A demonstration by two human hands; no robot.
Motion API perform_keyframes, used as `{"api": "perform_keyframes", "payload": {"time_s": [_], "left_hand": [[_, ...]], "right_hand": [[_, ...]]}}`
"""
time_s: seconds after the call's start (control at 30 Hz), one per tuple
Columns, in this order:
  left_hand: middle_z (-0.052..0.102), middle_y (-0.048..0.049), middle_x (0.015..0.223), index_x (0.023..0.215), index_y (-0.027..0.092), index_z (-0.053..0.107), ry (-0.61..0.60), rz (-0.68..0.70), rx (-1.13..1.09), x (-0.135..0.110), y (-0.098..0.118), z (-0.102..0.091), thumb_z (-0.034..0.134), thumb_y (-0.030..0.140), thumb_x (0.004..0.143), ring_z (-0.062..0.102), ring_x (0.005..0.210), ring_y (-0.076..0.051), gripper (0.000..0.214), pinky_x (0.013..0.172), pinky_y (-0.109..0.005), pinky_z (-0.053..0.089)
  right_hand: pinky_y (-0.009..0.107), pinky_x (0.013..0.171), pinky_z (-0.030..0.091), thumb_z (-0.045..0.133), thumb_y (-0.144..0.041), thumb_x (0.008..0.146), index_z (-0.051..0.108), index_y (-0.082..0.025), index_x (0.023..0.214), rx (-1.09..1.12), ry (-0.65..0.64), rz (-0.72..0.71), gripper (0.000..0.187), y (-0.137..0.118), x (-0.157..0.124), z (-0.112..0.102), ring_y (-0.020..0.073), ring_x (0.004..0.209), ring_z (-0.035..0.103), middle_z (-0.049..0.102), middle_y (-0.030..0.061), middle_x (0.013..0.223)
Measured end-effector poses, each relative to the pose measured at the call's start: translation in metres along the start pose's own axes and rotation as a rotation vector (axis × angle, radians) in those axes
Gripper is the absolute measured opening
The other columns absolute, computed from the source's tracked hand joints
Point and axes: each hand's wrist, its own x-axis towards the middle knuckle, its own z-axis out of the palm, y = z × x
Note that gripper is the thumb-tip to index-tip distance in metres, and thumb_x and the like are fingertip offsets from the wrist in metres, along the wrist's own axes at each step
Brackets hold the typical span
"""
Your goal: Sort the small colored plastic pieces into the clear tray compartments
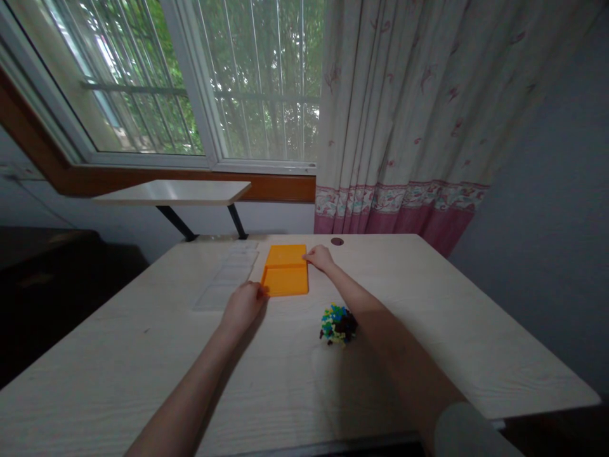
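An orange plastic case [285, 280] lies opened out on the table, its two shallow halves joined along a crosswise fold. My left hand [245, 303] is closed on the case's near left corner. At the far half's right edge, the fingertips of my right hand [320, 257] pinch the rim. A small heap of tiny coloured pieces [337, 325], in blue, green, yellow and dark brown, sits nearer to me, beside my right forearm. Left of the case lies a clear plastic tray [226, 279] with compartments, flat on the table.
The pale wooden table [285, 381] reaches to the wall below the window. A raised shelf [190, 192] on black supports stands at the back left. A round cable hole [337, 241] is near the back edge. A patterned curtain [394, 127] hangs behind the table.
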Motion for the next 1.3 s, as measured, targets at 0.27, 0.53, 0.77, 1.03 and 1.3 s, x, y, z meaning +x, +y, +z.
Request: {"api": "perform_keyframes", "payload": {"time_s": [0.27, 0.53, 0.77, 1.03, 1.3], "left_hand": [[0.066, -0.012, 0.083, 0.079, 0.016, 0.063, 0.002, -0.033, -0.002, -0.003, 0.0, -0.001, 0.045, 0.028, 0.076, 0.061, 0.081, -0.026, 0.022, 0.07, -0.03, 0.043], [0.062, -0.0122, 0.099, 0.105, 0.016, 0.058, 0.093, -0.19, -0.048, -0.008, -0.009, -0.038, 0.041, 0.041, 0.078, 0.06, 0.087, -0.026, 0.041, 0.072, -0.033, 0.046], [0.05, -0.0231, 0.12, 0.116, 0.014, 0.049, -0.043, -0.464, 0.109, -0.002, -0.077, -0.049, 0.046, 0.079, 0.056, 0.046, 0.106, -0.046, 0.089, 0.076, -0.051, 0.042], [0.058, -0.0209, 0.109, 0.119, 0.01, 0.035, -0.242, -0.546, -0.089, 0.009, -0.097, -0.04, 0.058, 0.07, 0.054, 0.059, 0.093, -0.033, 0.092, 0.065, -0.034, 0.047], [0.062, -0.0095, 0.093, 0.123, 0.016, 0.036, -0.016, -0.394, -0.303, 0.006, -0.043, -0.074, 0.059, 0.055, 0.064, 0.061, 0.081, -0.025, 0.075, 0.07, -0.035, 0.047]], "right_hand": [[0.02, 0.061, 0.041, 0.059, -0.035, 0.072, 0.07, -0.016, 0.064, 0.003, 0.008, -0.016, 0.023, 0.0, -0.003, -0.001, 0.0153, 0.067, 0.062, 0.067, 0.0048, 0.062], [0.022, 0.065, 0.042, 0.055, -0.024, 0.072, 0.071, -0.015, 0.067, 0.079, -0.026, -0.071, 0.019, 0.007, -0.015, -0.014, 0.0175, 0.071, 0.062, 0.069, 0.0058, 0.067], [0.019, 0.058, 0.042, 0.055, -0.023, 0.076, 0.069, -0.013, 0.081, 0.237, -0.117, -0.174, 0.019, 0.03, -0.048, -0.042, 0.0125, 0.063, 0.06, 0.068, 0.0036, 0.067], [0.019, 0.054, 0.042, 0.054, -0.027, 0.078, 0.066, -0.011, 0.086, 0.388, -0.18, -0.229, 0.022, 0.052, -0.083, -0.063, 0.011, 0.061, 0.059, 0.066, 0.0046, 0.068], [0.022, 0.059, 0.044, 0.052, -0.022, 0.077, 0.064, -0.012, 0.093, 0.404, -0.134, -0.326, 0.022, 0.035, -0.11, -0.076, 0.0108, 0.064, 0.055, 0.064, 0.0044, 0.076]]}}
